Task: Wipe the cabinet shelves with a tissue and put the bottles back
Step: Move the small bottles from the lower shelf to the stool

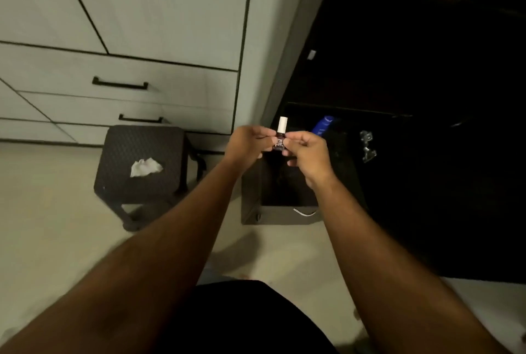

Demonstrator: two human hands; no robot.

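A small bottle [280,137] is held upright between the left grip [248,143] and the right grip [308,151]. Well to the left of the grips and lower, a stool [142,166] is placed on the floor [51,211], with a tissue [145,167] on it. Below the grips an open box [256,200] is set, and just behind the right grip a second bottle [323,124] is seen.

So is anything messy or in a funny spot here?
Only the crumpled tissue, left lying on the dark stool instead of being used. Both hands pinch a small bottle, upright, nothing spilled.
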